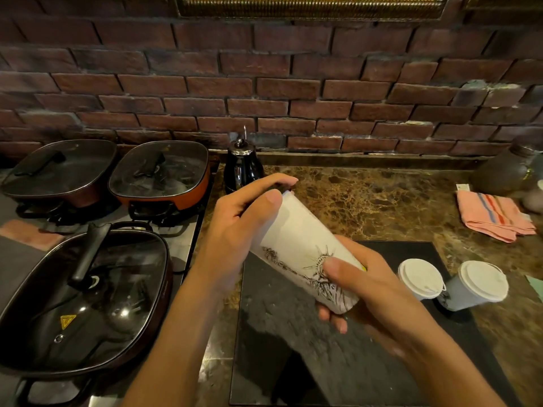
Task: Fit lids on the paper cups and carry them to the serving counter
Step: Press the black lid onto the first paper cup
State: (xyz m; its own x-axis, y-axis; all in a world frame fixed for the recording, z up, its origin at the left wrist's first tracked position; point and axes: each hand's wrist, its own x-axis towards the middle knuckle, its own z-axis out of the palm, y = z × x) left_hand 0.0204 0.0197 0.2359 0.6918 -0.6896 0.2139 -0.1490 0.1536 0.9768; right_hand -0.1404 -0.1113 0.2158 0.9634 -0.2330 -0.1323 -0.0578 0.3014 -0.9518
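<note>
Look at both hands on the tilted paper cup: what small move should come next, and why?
Probably press the lid fully home. The left hand curls over the top end of the tilted cup, the right hand grips its base, and the lid itself is hidden. Two lidded cups already stand on the dark board.

The left hand (pixel 238 218) hides the cup stack's (pixel 305 248) far end (lid unseen).

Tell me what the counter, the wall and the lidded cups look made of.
Counter: polished brown marble or a look-alike, veined and glossy. Wall: rough matte red brick with grey mortar joints. Lidded cups: matte white paper bodies; lids probably thin moulded plastic or pulp.
</note>
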